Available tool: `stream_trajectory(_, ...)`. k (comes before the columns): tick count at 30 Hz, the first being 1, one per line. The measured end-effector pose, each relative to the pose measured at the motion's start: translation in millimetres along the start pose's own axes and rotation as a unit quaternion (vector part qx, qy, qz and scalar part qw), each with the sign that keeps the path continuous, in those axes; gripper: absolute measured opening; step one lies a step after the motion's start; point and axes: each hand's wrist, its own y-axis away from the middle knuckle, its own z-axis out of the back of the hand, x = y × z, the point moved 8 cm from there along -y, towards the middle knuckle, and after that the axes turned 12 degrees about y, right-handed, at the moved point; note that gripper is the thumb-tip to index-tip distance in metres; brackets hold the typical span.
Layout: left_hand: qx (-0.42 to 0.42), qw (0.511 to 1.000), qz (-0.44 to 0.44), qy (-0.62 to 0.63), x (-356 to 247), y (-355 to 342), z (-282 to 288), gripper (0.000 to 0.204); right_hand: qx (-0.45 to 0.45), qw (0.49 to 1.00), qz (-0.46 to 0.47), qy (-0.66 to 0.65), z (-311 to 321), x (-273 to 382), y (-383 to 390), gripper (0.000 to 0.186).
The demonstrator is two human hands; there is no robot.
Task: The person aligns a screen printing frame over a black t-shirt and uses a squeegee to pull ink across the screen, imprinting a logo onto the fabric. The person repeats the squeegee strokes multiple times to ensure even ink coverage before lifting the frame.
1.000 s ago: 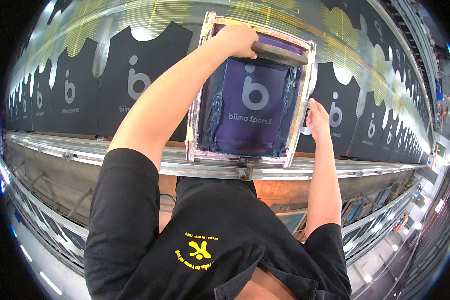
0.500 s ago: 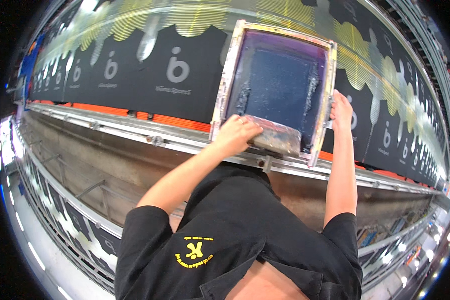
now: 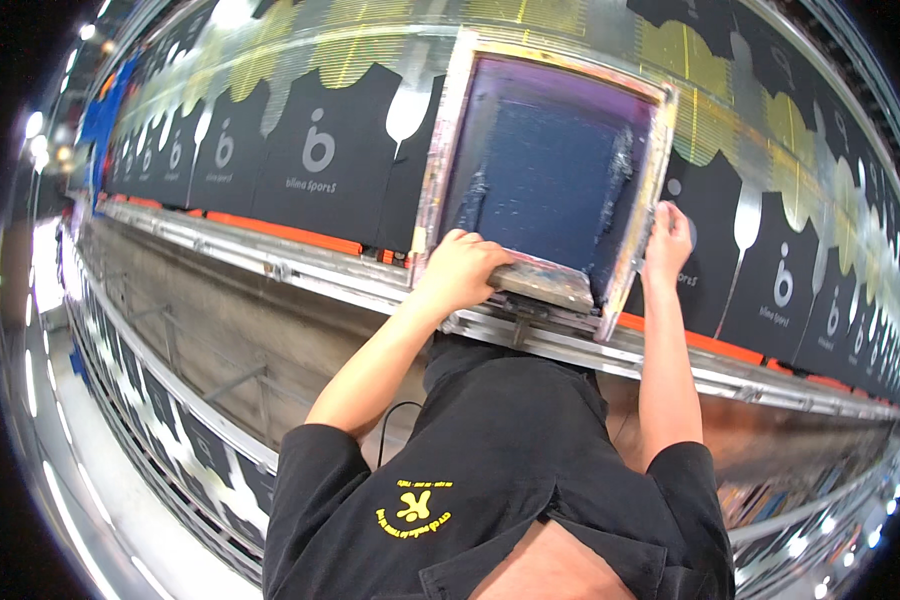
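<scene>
A printing screen (image 3: 438, 150) with a worn, ink-stained frame and dark blue mesh lies over the long row of black shirt pieces. Dark ink is heaped in streaks along both sides of the mesh. My left hand (image 3: 462, 270) is closed round the left end of a squeegee (image 3: 550, 284), which rests across the near end of the screen. At the frame's right edge, my right hand (image 3: 667, 245) grips the side with curled fingers; its fingertips are partly hidden.
Black shirt pieces (image 3: 315, 140) with a grey print lie side by side along the table, left and right of the screen. A metal rail (image 3: 260, 262) runs along the near edge, with orange strips (image 3: 280, 232) beside it. Behind me stands another row of tables (image 3: 190, 430).
The squeegee now shows less of its broad face, as if tilted. Both hands keep their grip. My view has shifted and turned slightly, moving the shirt pieces in the picture.
</scene>
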Motion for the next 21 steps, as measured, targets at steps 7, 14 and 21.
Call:
stream_trajectory(7,0.028,0.994,-0.092,-0.044,61.6,36.6,53.6,0.050,-0.008,0.998,-0.026,0.062,-90.7,26.1,44.1,0.028)
stream_trajectory(14,-0.039,0.989,-0.126,-0.071,82.9,-86.5,134.4,0.018,-0.011,0.984,-0.029,0.173,-91.4,31.2,47.4,0.030)
stream_trajectory(21,-0.009,0.986,-0.115,-0.122,128.0,-221.9,180.1,0.033,0.015,0.981,-0.078,0.179,-99.5,26.6,50.3,0.033)
